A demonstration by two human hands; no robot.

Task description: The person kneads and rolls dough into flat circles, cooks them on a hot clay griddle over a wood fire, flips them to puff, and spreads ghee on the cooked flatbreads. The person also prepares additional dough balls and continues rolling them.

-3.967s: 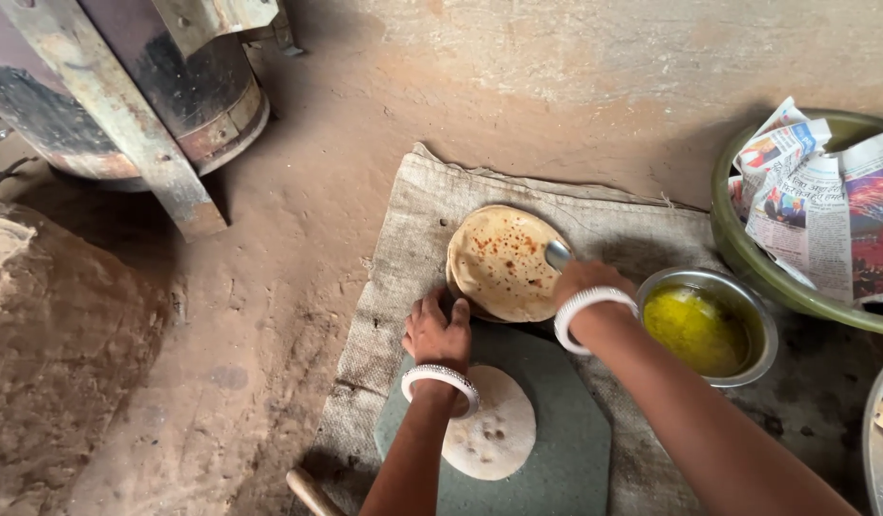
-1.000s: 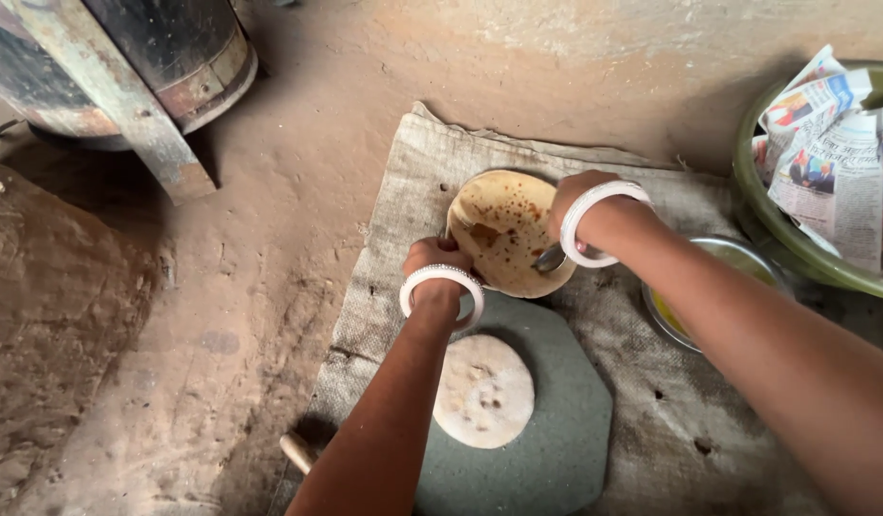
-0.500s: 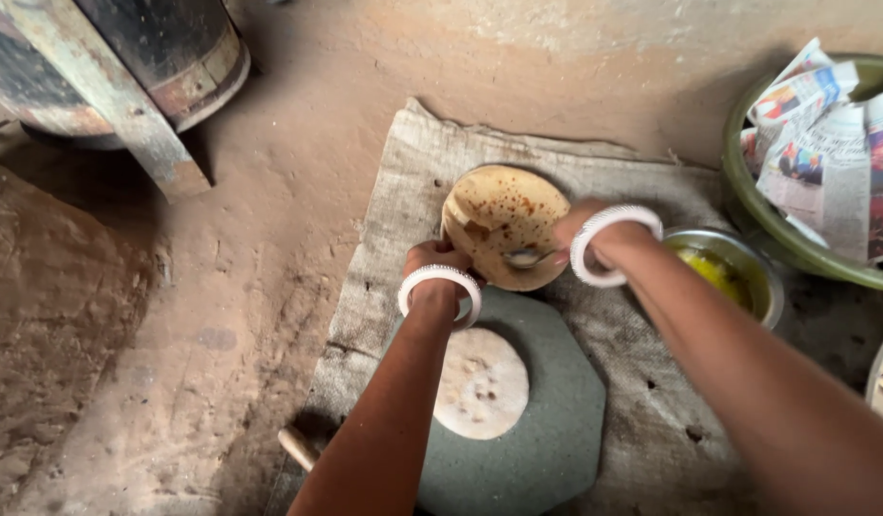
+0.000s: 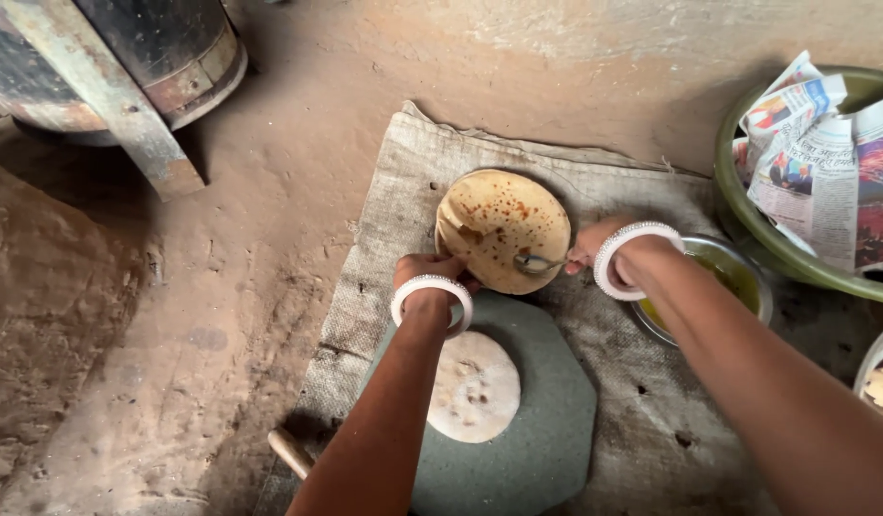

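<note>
On the sackcloth (image 4: 403, 182) spread over the floor lies a cooked flatbread (image 4: 501, 227). Left hand (image 4: 430, 272) grips its near edge with closed fingers. Right hand (image 4: 591, 245) holds a spoon (image 4: 540, 262), its bowl touching the bread. Behind this wrist stands a steel bowl (image 4: 747, 277) with yellow fat; raw dough disc (image 4: 475, 386) rests on grey board (image 4: 546, 440).

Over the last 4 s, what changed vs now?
The right hand shifted its spoon from the far right edge of the cooked flatbread to its near right part. The left hand moved from the green board up to the flatbread's near edge. Unchanged: the raw dough disc on the board, the steel bowl of yellow liquid, the burlap mat.
</note>
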